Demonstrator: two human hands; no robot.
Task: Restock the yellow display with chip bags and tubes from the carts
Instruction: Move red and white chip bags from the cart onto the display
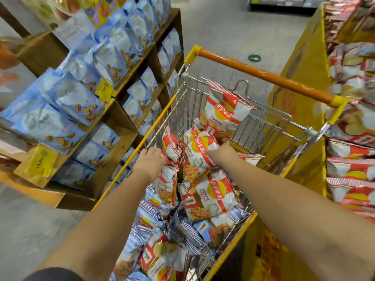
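A wire cart [182, 102] with yellow trim and an orange handle [263, 77] holds several red-and-white chip bags and, lower down, blue-striped ones [150, 216]. Both my arms reach into it. My left hand [151, 157] grips the top edge of a red chip bag [171, 147] by the cart's left wall. My right hand [222, 154] grips another red chip bag [199, 151] in the middle of the pile; its fingers are hidden behind the bag. The yellow display [304, 63] stands right of the cart with red chip bags [353, 169] on its shelves.
A wooden shelf unit [119, 110] filled with blue snack bags and yellow price tags stands close on the cart's left. Grey floor runs ahead past the cart, with a green arrow marker [254, 57]. More shelving shows at the far top.
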